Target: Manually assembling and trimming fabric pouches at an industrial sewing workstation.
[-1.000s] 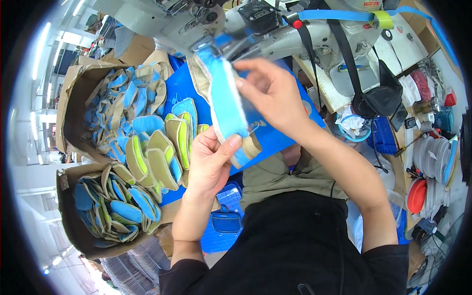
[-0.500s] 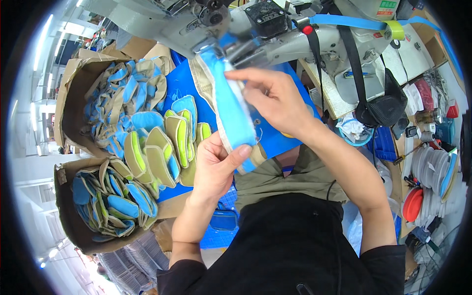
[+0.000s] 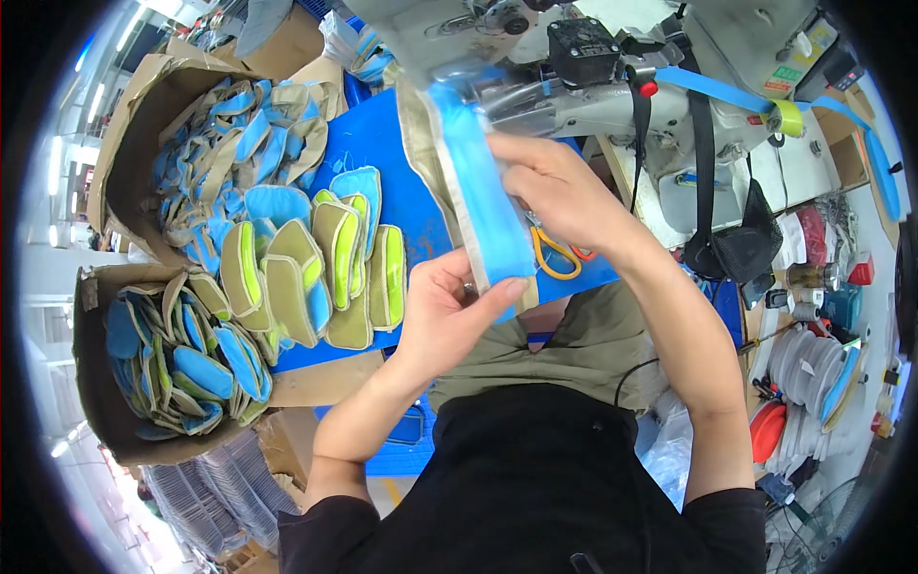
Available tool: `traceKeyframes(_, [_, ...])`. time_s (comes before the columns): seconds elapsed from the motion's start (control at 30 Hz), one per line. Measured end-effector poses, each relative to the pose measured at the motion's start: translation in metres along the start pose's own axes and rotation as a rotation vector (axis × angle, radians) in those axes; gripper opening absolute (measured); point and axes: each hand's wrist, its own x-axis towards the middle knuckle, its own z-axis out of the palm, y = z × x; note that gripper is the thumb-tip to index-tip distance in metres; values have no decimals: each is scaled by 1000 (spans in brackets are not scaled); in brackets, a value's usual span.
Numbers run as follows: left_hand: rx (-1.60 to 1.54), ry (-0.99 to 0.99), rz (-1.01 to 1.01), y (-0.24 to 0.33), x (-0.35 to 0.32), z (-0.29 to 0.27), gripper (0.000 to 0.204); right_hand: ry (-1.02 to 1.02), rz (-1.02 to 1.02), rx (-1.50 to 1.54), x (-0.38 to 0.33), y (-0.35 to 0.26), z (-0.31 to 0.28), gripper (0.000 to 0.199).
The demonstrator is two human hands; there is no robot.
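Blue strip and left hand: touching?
Touching. The head view shows the left hand gripping the blue strip near its lower end, thumb lying across it.

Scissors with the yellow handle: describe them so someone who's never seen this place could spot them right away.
Find the grey sewing machine at the top and the blue work surface beneath it. Near that surface's right-hand front edge, just below the right hand, lie the scissors. Unlike the blue-and-beige strip beside them, they show a curved yellow-orange handle loop.
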Motion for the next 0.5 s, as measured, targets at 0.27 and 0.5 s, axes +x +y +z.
traceKeyframes(0.27, [-120, -19, 12, -5, -1, -8, 24, 226, -21, -9, -17, 0, -11, 34])
traceKeyframes(0.5, [-207, -7, 39, -10, -2, -13, 29, 298, -58, -3, -11, 4, 3, 28])
